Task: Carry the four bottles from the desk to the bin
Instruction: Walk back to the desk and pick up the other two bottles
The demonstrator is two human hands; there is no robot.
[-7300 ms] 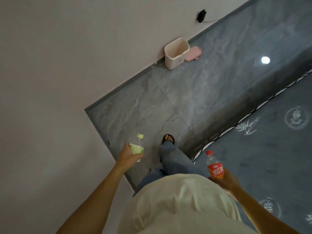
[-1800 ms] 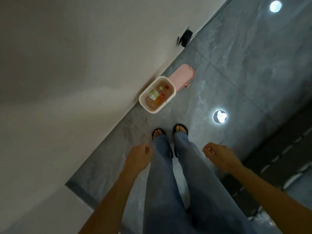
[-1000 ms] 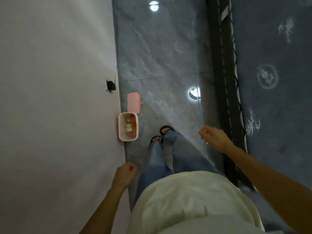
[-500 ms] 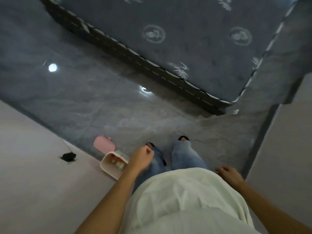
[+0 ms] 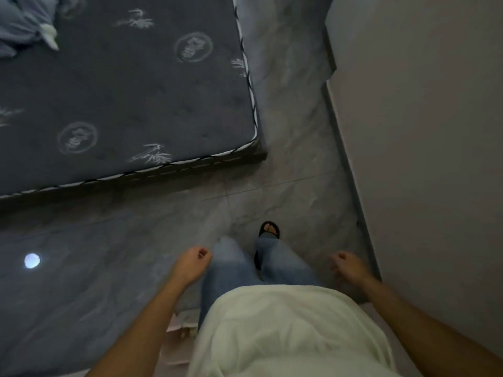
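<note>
Hands are what changed most: the left hand (image 5: pixel 192 263) and the right hand (image 5: pixel 349 268) both hang loosely curled at the person's sides with nothing in them, where some seconds ago each carried a bottle. The view has swung as well. A moment ago the bin stood by the wall beside the person's feet with bottles lying inside it; now the person faces the corner of the mattress (image 5: pixel 130 99), one sandalled foot (image 5: pixel 269 230) stepping forward over the grey floor (image 5: pixel 294 148), and the bin has dropped out of sight, though a pale edge at the person's left hip may be its rim; the blur makes that uncertain. No bottle and no desk shows in the present view. Judging by this, a drop-off is done and the person is walking away, either for the remaining bottles or finished.
</note>
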